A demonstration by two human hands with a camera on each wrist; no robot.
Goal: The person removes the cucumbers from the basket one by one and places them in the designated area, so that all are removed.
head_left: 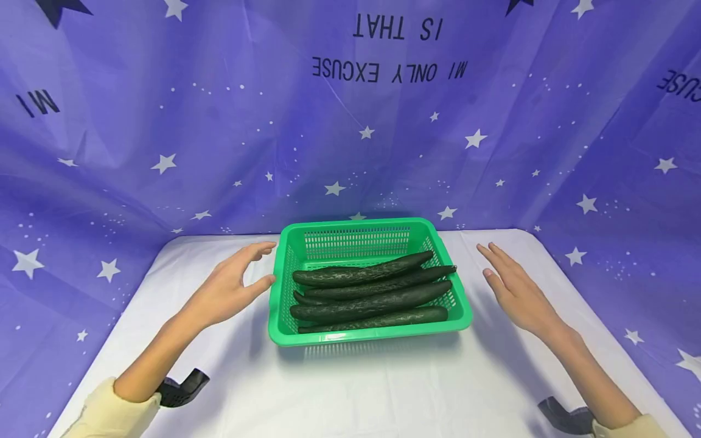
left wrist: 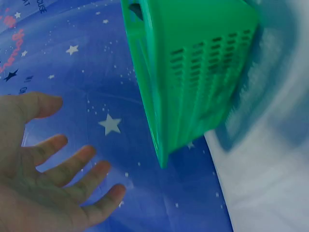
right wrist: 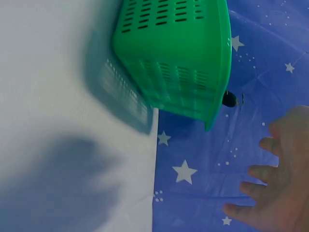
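A green plastic basket [head_left: 369,333] with slotted walls stands on the white table, holding several long dark green cucumbers [head_left: 372,301] laid side by side. One cucumber's tip [right wrist: 230,99] pokes past the rim in the right wrist view. My left hand [head_left: 232,286] is at the basket's left side, thumb and fingers spread apart, fingertips close to the rim. In the left wrist view that hand [left wrist: 58,169] holds nothing and a gap shows before the basket wall [left wrist: 203,82]. Off to the right, my right hand [head_left: 517,292] hovers with extended fingers, farther from the basket and holding nothing.
White cloth covers the table [head_left: 372,389]. A purple curtain [head_left: 306,152] with stars and lettering rises behind it and along both sides. Black bands [head_left: 183,389] sit on both wrists below pale sleeves [head_left: 117,410].
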